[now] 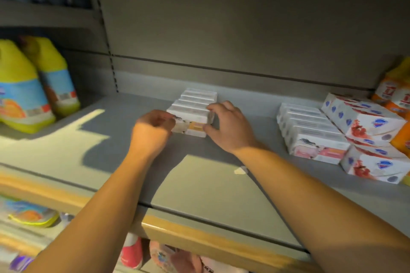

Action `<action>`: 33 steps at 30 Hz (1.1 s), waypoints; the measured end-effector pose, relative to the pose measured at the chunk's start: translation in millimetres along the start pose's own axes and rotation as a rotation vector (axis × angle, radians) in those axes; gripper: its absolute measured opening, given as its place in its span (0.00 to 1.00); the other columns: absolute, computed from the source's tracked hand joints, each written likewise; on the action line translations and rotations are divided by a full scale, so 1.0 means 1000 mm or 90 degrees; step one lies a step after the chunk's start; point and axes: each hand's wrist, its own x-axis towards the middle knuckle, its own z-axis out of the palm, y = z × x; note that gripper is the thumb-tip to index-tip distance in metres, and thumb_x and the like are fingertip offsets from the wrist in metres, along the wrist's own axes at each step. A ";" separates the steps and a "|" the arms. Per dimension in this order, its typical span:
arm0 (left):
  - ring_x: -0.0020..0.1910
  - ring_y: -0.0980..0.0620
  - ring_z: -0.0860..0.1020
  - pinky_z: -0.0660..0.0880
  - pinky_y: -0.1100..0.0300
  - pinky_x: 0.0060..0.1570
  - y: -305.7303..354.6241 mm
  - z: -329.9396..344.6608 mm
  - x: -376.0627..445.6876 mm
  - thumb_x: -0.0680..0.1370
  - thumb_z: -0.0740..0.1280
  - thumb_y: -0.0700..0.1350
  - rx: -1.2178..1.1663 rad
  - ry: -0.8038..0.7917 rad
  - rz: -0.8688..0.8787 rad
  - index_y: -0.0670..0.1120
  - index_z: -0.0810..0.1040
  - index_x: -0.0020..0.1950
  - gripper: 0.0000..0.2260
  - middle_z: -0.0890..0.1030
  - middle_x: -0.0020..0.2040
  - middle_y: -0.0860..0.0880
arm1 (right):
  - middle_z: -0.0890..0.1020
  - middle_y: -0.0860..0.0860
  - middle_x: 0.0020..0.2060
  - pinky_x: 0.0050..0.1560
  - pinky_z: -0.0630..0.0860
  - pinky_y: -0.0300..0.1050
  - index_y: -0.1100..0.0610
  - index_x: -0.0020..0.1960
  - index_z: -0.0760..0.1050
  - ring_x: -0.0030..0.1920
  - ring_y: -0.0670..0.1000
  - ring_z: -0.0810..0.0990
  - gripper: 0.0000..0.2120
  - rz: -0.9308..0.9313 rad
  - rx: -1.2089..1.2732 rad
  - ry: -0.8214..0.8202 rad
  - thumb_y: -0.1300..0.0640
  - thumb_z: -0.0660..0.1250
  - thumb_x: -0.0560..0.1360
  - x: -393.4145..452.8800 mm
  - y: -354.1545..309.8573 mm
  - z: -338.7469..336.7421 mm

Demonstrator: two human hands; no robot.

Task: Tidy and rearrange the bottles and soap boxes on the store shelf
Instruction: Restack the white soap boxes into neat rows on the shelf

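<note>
Left hand and right hand curl their fingers round the ends of the soap boxes. These are probably light, stiff cartons, best squeezed together.

Left hand, right hand: 2 curled grips

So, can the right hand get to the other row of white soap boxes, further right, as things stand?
Probably yes. The right hand grips the middle row, but nothing stands on the shelf between it and the right row.
</note>
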 end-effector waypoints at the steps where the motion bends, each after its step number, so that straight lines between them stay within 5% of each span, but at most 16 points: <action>1: 0.30 0.53 0.80 0.79 0.55 0.41 -0.004 -0.006 0.001 0.73 0.68 0.41 0.005 0.015 -0.019 0.48 0.82 0.43 0.04 0.84 0.36 0.49 | 0.72 0.51 0.64 0.62 0.69 0.49 0.51 0.70 0.70 0.64 0.57 0.70 0.25 -0.009 -0.013 -0.001 0.48 0.68 0.74 0.006 -0.004 0.006; 6: 0.32 0.52 0.82 0.81 0.50 0.46 -0.006 -0.012 0.002 0.65 0.67 0.50 -0.026 0.015 -0.061 0.51 0.82 0.41 0.09 0.84 0.34 0.52 | 0.67 0.50 0.70 0.65 0.64 0.49 0.50 0.70 0.70 0.66 0.57 0.63 0.27 -0.033 -0.158 0.024 0.48 0.68 0.73 0.013 -0.009 0.038; 9: 0.33 0.50 0.81 0.81 0.47 0.46 -0.005 -0.013 0.004 0.63 0.66 0.52 -0.039 0.012 -0.062 0.52 0.82 0.42 0.11 0.84 0.34 0.53 | 0.73 0.52 0.63 0.58 0.68 0.50 0.54 0.63 0.72 0.61 0.58 0.69 0.21 -0.036 -0.113 0.075 0.53 0.70 0.72 0.010 -0.014 0.047; 18: 0.43 0.49 0.83 0.80 0.46 0.51 0.001 -0.003 -0.009 0.66 0.66 0.57 -0.019 -0.033 -0.005 0.53 0.81 0.45 0.12 0.84 0.42 0.54 | 0.80 0.40 0.45 0.37 0.72 0.27 0.46 0.47 0.77 0.42 0.40 0.79 0.09 0.200 0.410 0.090 0.56 0.73 0.71 -0.026 0.001 -0.001; 22: 0.43 0.46 0.84 0.82 0.49 0.47 0.017 0.026 -0.024 0.68 0.69 0.57 -0.083 -0.257 -0.022 0.54 0.82 0.45 0.10 0.85 0.47 0.51 | 0.84 0.43 0.45 0.43 0.79 0.40 0.45 0.47 0.79 0.44 0.42 0.83 0.09 0.222 0.503 0.107 0.56 0.74 0.71 -0.054 0.035 -0.043; 25: 0.47 0.44 0.84 0.82 0.51 0.46 0.031 0.054 -0.030 0.74 0.71 0.50 -0.122 -0.418 -0.029 0.50 0.81 0.52 0.09 0.85 0.50 0.46 | 0.85 0.45 0.45 0.42 0.79 0.39 0.44 0.46 0.80 0.45 0.46 0.84 0.10 0.214 0.538 0.126 0.54 0.75 0.67 -0.066 0.052 -0.065; 28: 0.51 0.46 0.83 0.81 0.48 0.49 0.040 0.081 -0.032 0.76 0.69 0.41 -0.147 -0.428 -0.009 0.45 0.80 0.56 0.09 0.85 0.51 0.46 | 0.85 0.46 0.45 0.43 0.79 0.42 0.44 0.47 0.80 0.46 0.48 0.84 0.10 0.215 0.548 0.150 0.51 0.73 0.66 -0.074 0.066 -0.074; 33: 0.53 0.41 0.82 0.79 0.44 0.53 0.031 0.098 -0.037 0.76 0.69 0.42 -0.219 -0.402 0.000 0.38 0.77 0.60 0.14 0.83 0.54 0.40 | 0.82 0.40 0.50 0.50 0.79 0.45 0.41 0.51 0.77 0.50 0.49 0.82 0.11 0.202 0.482 0.145 0.46 0.70 0.68 -0.076 0.076 -0.068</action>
